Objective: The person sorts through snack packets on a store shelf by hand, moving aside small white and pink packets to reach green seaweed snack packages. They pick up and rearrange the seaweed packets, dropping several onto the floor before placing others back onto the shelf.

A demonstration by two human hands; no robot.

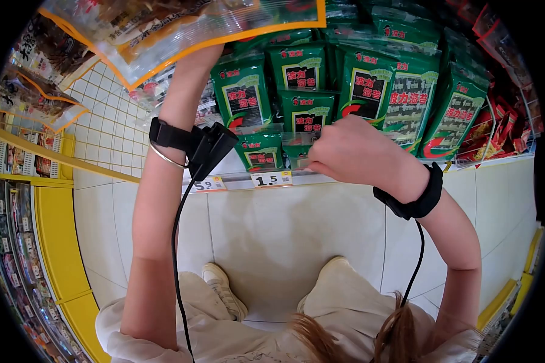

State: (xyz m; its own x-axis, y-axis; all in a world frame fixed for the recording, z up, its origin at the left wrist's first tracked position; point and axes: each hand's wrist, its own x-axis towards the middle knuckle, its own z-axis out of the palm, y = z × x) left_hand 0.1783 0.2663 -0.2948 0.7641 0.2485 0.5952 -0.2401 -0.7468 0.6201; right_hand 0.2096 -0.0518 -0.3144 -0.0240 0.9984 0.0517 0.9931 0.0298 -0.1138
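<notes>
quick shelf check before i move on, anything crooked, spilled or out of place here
The large green packets at the right end lean sideways and overlap, while the middle packets hang straight. Nothing looks spilled or torn.

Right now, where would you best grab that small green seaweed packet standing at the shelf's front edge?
Pinch the small green packet by its top edge, coming from the front and above. It stands upright with another packet close beside it, so the top probably gives fingers the most room.

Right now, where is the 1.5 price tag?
Head view, centre: the 1.5 price tag is on the shelf rail, under the small green packet, beside the right hand.
</notes>
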